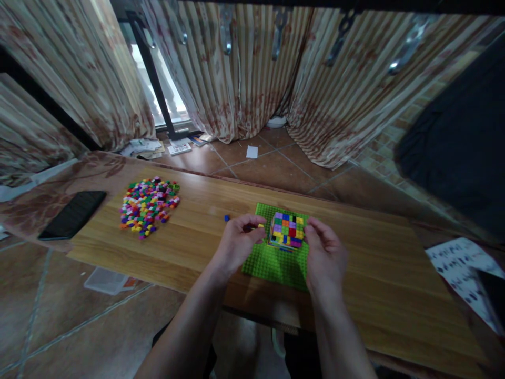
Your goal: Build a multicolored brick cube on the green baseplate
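Note:
A block of multicoloured toy bricks [286, 230] stands on a green studded baseplate [272, 267]. To its left, my left hand [239, 237] pinches a small yellow brick [261, 226] between thumb and fingertips, just short of the block. On the other side, my right hand [324, 252] has its thumb and fingers drawn together at the block's right edge. Whether anything sits between those right fingertips is hidden. A lone blue brick [226, 217] lies on the wooden board beyond my left hand.
A heap of loose coloured bricks [148, 205] covers the left part of the wooden board [201, 210]. A black tablet-like slab [73, 215] lies farther left. On the right is a printed sheet [461, 268]. A clear plastic box [105, 280] rests on the floor.

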{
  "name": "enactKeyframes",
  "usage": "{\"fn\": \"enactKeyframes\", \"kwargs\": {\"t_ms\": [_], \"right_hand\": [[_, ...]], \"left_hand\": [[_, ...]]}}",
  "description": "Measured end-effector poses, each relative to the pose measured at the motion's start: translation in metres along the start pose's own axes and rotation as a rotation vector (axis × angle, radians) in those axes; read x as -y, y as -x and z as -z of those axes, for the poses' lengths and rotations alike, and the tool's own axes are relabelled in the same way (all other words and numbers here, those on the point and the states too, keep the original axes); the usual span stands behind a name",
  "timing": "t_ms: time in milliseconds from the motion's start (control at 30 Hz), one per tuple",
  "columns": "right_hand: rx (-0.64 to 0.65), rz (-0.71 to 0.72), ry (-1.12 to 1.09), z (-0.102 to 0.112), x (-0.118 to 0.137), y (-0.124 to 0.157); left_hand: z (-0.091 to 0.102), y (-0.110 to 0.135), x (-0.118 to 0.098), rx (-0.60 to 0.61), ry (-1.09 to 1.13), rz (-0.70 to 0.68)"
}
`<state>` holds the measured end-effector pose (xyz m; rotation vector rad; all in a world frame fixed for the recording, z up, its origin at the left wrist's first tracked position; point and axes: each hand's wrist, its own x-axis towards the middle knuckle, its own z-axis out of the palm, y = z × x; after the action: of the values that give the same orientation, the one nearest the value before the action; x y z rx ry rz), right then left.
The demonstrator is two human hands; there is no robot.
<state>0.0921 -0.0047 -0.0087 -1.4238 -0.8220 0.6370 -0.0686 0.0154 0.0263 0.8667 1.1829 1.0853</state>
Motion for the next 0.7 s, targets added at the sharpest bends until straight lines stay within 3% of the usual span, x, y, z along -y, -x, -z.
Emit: {"fn": "enactKeyframes", "kwargs": {"t_ms": [700], "right_hand": [[0.021,0.01,-0.004,-0.0002,0.0034,0.0004]], "left_hand": [[0.0052,-0.003,0.005,0.024,-0.136,-0.036]]}}
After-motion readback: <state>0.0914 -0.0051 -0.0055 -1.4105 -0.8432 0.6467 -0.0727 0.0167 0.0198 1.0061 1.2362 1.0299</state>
